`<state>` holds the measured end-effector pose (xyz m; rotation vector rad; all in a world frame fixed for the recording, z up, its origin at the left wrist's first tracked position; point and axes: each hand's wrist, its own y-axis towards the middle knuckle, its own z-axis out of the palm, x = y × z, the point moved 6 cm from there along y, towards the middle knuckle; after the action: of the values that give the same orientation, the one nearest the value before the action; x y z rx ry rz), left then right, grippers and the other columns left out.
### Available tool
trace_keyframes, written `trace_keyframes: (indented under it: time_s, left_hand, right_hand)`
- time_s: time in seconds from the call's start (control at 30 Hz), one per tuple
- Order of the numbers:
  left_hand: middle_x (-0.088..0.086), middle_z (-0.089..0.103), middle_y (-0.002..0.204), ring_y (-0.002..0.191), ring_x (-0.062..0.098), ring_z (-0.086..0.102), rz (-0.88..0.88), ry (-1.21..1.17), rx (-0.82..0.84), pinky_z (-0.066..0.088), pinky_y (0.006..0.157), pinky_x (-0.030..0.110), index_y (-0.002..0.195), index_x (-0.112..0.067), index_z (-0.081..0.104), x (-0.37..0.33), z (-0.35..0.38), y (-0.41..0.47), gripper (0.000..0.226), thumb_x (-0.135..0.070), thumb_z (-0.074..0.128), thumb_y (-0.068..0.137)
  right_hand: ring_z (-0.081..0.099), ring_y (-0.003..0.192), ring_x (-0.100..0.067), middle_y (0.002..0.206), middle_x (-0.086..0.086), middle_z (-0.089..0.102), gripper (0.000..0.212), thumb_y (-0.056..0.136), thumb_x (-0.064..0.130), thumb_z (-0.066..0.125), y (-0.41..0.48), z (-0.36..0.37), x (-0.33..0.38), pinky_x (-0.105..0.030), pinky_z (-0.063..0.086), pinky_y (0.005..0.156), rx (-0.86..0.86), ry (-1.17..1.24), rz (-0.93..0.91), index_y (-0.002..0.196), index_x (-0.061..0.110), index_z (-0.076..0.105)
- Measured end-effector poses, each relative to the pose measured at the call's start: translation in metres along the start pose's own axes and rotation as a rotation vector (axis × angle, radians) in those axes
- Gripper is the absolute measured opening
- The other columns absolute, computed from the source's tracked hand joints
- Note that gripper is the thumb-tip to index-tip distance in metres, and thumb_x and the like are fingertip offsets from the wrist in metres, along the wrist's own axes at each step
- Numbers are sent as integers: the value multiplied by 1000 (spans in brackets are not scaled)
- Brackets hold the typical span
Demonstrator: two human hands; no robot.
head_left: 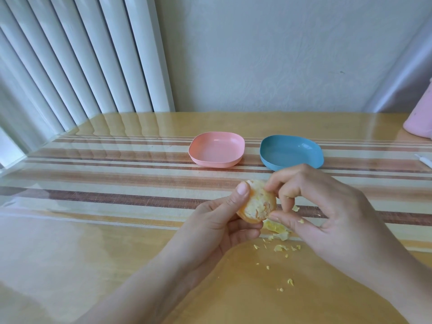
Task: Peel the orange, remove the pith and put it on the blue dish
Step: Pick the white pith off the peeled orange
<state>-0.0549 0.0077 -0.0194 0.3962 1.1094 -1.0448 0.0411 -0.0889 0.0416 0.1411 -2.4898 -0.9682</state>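
White pith point(251, 208) streaks the orange point(257, 203) my left hand point(217, 228) grips, near the blue dish point(289, 152); my right hand point(327, 213) pinches at its edge, so I'd peel strands slowly, without squeezing.

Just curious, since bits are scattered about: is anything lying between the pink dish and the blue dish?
No. In the head view, only bare striped tablecloth shows between the pink dish and the blue dish.

Blue dish point(292, 152); pink dish point(216, 149)
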Motion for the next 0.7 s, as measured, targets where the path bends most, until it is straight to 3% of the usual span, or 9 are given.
trace_keyframes:
  time_s: [0.2,0.3,0.37,0.47,0.57,0.7]
  left_hand:
    - [8,69,82,72,13,62,33,28,-27,56,69,22,79,-10,78,1,0,0,43,-49,66,66]
    - [6,69,78,70,13,62,53,42,-33,56,67,21,76,-11,78,-1,1,-1,42,-50,66,66]
    - [6,69,78,70,13,62,62,48,-33,56,67,21,77,-11,78,-3,0,-1,41,-49,66,67]
    - [6,68,81,71,13,61,59,38,-27,56,69,22,80,-11,78,-5,-1,-2,38,-46,66,72]
    - [4,68,81,71,13,60,70,47,-21,56,70,23,84,-12,78,-7,-1,-3,39,-49,71,76]
    - [4,67,82,72,12,59,82,69,-23,54,70,22,87,-11,78,-7,-2,-3,44,-51,66,72]
  right_hand:
    - [54,89,0,94,15,55,22,76,8,70,0,2,-2,-6,36,77,17,-33,-10,75,17,49]
    - [56,84,-8,84,13,55,19,78,4,67,0,0,-2,-16,42,72,9,-12,-22,74,16,53]
    - [57,82,-12,81,12,56,12,84,11,62,-1,1,-1,-22,43,71,6,5,-42,75,16,56]
    - [58,87,-7,86,12,58,6,84,24,61,-1,0,-2,-14,43,77,-24,13,-3,87,19,62]
    - [58,88,-6,91,7,59,23,81,24,72,-1,1,-4,-12,44,80,-44,3,27,103,17,68]
    - [58,84,-5,88,5,59,24,78,21,72,0,-3,-3,-14,44,78,-48,-39,26,101,14,71]
